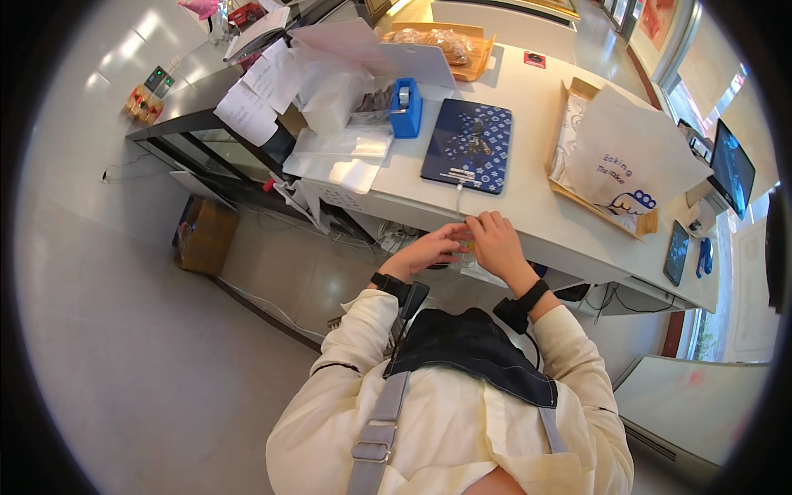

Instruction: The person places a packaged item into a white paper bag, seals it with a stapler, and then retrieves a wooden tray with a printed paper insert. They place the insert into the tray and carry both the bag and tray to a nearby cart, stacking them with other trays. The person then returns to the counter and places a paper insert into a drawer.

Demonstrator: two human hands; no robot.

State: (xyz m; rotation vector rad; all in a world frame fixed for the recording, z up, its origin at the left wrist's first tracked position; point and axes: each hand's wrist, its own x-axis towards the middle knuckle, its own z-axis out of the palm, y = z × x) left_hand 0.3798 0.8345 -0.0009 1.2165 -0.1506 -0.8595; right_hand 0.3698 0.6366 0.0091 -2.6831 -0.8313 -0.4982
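Note:
Just off the front edge of the white counter (532, 186), my left hand (431, 250) and my right hand (497, 246) meet with curled fingers. Between the fingertips is something small, partly clear with a hint of yellow; its kind cannot be made out. Beyond them on the counter lies a tablet-like flat device in a dark blue patterned cover (469, 147). A white cable (459, 195) runs from its near edge toward my hands. To its left stands a blue tape dispenser (405, 109), next to clear plastic sleeves (342, 155).
A printed white paper bag (623, 153) rests on a cardboard tray (558, 169) at right, near a phone (676, 252) and a monitor (733, 169). Wrapped bread (445, 44) sits on a tray at the back. Paper slips (250, 111) hang at left. A cardboard box (208, 235) stands on the floor.

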